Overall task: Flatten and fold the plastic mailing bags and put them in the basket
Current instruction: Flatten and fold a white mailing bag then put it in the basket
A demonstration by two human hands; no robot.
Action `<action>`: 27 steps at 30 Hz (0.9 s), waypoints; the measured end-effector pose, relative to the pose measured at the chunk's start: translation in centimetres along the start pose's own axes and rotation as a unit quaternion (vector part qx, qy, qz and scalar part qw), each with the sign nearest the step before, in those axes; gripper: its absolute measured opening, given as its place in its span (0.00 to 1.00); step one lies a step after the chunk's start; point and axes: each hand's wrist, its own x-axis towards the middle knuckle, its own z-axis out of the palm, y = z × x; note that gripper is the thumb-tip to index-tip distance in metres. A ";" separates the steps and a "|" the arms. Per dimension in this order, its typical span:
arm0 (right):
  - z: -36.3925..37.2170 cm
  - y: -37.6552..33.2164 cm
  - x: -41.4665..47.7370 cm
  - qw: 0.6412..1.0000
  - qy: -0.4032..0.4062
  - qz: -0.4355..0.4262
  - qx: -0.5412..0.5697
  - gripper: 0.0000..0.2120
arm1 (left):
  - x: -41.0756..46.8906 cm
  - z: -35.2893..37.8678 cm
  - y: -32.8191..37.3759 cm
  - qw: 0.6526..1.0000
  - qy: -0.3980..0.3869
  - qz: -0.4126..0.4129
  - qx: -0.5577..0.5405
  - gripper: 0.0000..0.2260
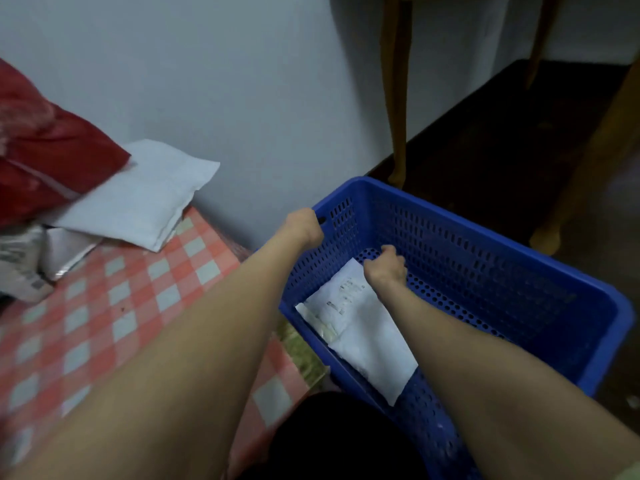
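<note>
The bench point(145, 299), under a red-and-white checked cloth point(86, 341), runs left of the left grip point(304, 225) up to the pale wall. Far left of that grip a heap of mailing bags lies on the cloth. A silver bag point(65, 247) and a printed grey bag point(17, 268) are lowest, a white bag point(138, 199) slants over them with its near corner on the cloth, and a red bag point(45, 161) lies on top. The dark floor point(502, 140) spreads beyond the right grip point(386, 268). Wooden furniture legs point(394, 98) stand on it, one foot just behind the blue basket point(485, 244), whose rim the left grip holds.
</note>
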 end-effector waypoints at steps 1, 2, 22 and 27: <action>-0.3 -1.9 -1.6 1.000 0.001 -0.029 -0.002 0.26 | -1.5 -1.2 -0.7 0.999 0.027 -0.001 -0.028 0.15; -0.2 -2.8 -1.8 0.999 0.004 -0.034 -0.002 0.26 | -1.8 -1.0 -0.9 0.998 0.045 0.000 -0.047 0.16; 10.3 -17.8 -24.3 0.920 -0.195 -0.338 -0.043 0.11 | -20.4 -8.4 -19.0 0.942 0.285 -0.108 -0.143 0.12; 12.9 -18.2 -29.3 0.857 -0.433 -0.280 -0.007 0.09 | -24.2 -10.4 -23.5 0.895 0.394 -0.154 -0.144 0.09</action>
